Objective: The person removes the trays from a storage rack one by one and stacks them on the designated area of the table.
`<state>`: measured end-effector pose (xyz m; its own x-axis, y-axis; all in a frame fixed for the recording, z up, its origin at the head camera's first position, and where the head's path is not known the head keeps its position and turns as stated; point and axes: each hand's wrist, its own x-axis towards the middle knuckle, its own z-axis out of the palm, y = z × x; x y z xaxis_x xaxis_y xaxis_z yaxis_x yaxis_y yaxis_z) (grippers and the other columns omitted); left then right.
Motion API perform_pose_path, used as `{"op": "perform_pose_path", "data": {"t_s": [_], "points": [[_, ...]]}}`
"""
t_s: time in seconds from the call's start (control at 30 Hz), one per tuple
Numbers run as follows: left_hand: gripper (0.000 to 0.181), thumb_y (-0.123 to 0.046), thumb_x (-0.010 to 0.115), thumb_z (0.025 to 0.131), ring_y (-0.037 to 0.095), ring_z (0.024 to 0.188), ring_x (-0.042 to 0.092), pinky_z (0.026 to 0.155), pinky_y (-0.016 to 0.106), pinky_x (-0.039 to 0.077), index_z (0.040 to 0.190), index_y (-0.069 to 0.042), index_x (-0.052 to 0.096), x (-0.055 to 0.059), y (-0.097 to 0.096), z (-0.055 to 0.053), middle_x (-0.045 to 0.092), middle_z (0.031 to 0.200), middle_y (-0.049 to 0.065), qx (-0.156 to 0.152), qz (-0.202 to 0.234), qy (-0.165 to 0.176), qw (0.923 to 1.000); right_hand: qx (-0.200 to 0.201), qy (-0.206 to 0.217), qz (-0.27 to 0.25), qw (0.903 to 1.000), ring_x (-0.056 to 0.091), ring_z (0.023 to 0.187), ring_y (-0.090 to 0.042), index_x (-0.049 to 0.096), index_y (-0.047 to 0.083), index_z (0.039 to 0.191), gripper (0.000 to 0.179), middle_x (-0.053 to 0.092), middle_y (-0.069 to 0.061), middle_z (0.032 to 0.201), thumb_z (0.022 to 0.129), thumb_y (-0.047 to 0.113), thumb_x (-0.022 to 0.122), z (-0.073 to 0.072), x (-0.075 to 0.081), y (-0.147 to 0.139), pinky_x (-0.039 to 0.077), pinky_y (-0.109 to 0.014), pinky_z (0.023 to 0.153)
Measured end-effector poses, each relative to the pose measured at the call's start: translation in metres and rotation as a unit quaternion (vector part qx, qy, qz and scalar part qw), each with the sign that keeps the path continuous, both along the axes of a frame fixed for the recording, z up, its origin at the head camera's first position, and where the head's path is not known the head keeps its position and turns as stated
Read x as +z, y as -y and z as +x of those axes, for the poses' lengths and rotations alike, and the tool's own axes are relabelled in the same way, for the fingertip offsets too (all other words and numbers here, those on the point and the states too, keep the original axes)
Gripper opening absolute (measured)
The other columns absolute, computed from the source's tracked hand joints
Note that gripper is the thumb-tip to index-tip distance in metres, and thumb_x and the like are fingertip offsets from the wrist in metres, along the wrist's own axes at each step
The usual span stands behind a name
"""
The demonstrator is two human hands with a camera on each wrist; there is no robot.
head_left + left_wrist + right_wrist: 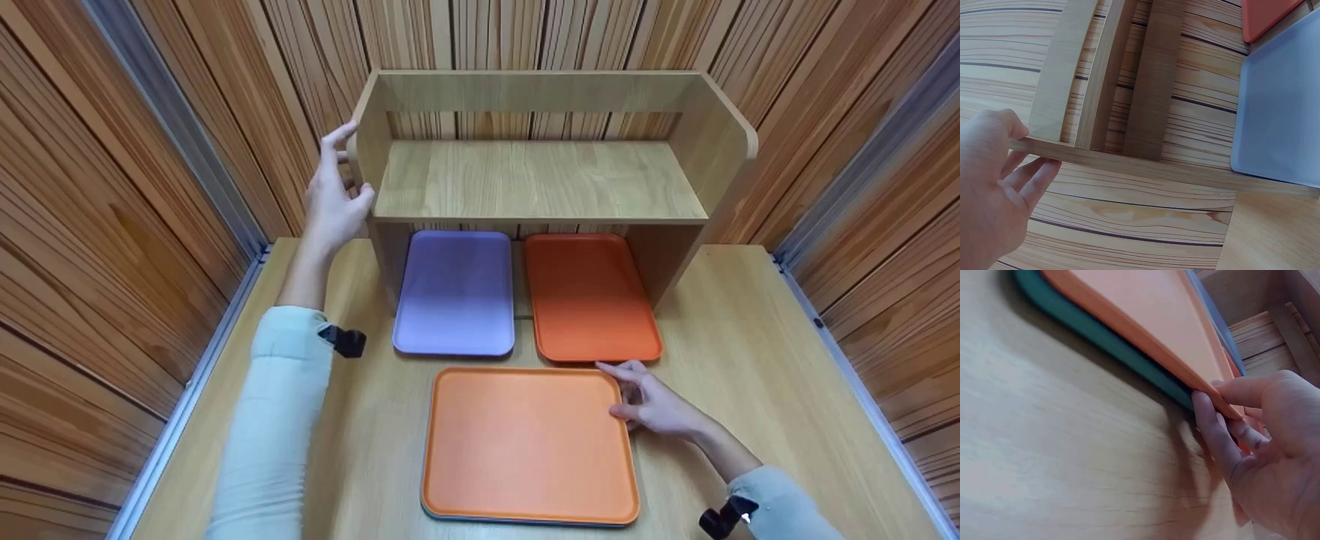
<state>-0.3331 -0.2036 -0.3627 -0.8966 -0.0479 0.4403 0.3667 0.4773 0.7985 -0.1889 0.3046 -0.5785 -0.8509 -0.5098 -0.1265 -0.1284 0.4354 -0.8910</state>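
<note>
My left hand [335, 196] grips the front edge of the left side panel [1123, 164] of a small wooden two-tier shelf [540, 180]. At the far right corner of a light orange tray [529, 442], my right hand [661, 405] pinches the rim between thumb and fingers. Beneath that tray lies a green tray [1100, 340], mostly covered; a gap shows between the two near the pinched corner. A purple tray [454, 300] and a red-orange tray [592, 300] lie side by side, partly under the shelf's lower tier.
The shelf stands at the back of a wooden table [739, 360]. Plank-patterned walls [127, 187] close in the back and both sides, with metal rails [870, 401] along the table's side edges. A dark device is strapped on each wrist.
</note>
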Motion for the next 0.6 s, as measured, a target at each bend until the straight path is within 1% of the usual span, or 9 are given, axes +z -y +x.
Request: {"op": "perform_pose_path", "data": {"t_s": [0.13,0.23,0.3,0.4,0.5,0.6], "points": [[0.083,0.008,0.056,0.103,0.038,0.142,0.067,0.119,0.053,0.060,0.173,-0.030,0.034,0.0010,-0.0007,-0.0004,0.053,0.157,0.022,-0.001,0.002,0.002,1.0000,0.007,0.011,0.008,0.9999,0.058,0.079,-0.009,0.036,-0.006,0.172,0.076,0.035,-0.025,0.132,0.105,0.002,0.073,-0.0008,-0.0003,0.0001,0.061,-0.022,0.063],[0.083,0.008,0.057,0.103,0.039,0.141,0.069,0.118,0.053,0.061,0.173,-0.031,0.035,0.0012,-0.0011,-0.0007,0.053,0.157,0.022,0.001,0.001,0.004,1.0000,0.006,0.016,0.009,0.9998,0.061,0.071,-0.009,0.035,-0.006,0.172,0.077,0.039,-0.025,0.127,0.105,0.001,0.073,-0.0015,-0.0006,-0.0009,0.061,-0.023,0.062],[0.083,0.008,0.057,0.103,0.040,0.140,0.069,0.117,0.053,0.061,0.173,-0.031,0.035,0.0008,-0.0010,-0.0009,0.053,0.157,0.022,0.002,0.000,0.004,1.0000,0.005,0.014,0.011,0.9998,0.061,0.071,-0.008,0.036,-0.006,0.172,0.077,0.041,-0.024,0.124,0.105,0.001,0.074,-0.0020,-0.0011,-0.0017,0.062,-0.023,0.062],[0.081,0.008,0.056,0.104,0.037,0.143,0.066,0.119,0.054,0.060,0.173,-0.030,0.035,0.0000,-0.0001,-0.0010,0.053,0.157,0.022,-0.005,0.003,-0.001,1.0000,0.003,0.009,0.014,0.9999,0.061,0.077,-0.008,0.037,-0.007,0.171,0.077,0.043,-0.023,0.122,0.105,0.002,0.074,-0.0020,-0.0021,-0.0023,0.062,-0.023,0.063],[0.080,0.009,0.057,0.104,0.031,0.145,0.062,0.119,0.054,0.059,0.172,-0.028,0.037,-0.0013,0.0016,-0.0007,0.052,0.160,0.021,-0.011,0.008,-0.010,0.9999,0.004,-0.001,0.014,0.9999,0.060,0.082,-0.008,0.037,-0.008,0.170,0.075,0.044,-0.024,0.122,0.105,0.004,0.074,-0.0011,-0.0031,-0.0018,0.062,-0.023,0.064],[0.079,0.010,0.057,0.103,0.026,0.145,0.059,0.119,0.053,0.059,0.172,-0.026,0.039,-0.0025,0.0031,-0.0002,0.051,0.165,0.017,-0.014,0.010,-0.018,0.9997,0.007,-0.009,0.012,0.9999,0.060,0.080,-0.007,0.037,-0.011,0.169,0.075,0.045,-0.024,0.122,0.105,0.003,0.074,0.0001,-0.0035,-0.0009,0.062,-0.024,0.064]]}}
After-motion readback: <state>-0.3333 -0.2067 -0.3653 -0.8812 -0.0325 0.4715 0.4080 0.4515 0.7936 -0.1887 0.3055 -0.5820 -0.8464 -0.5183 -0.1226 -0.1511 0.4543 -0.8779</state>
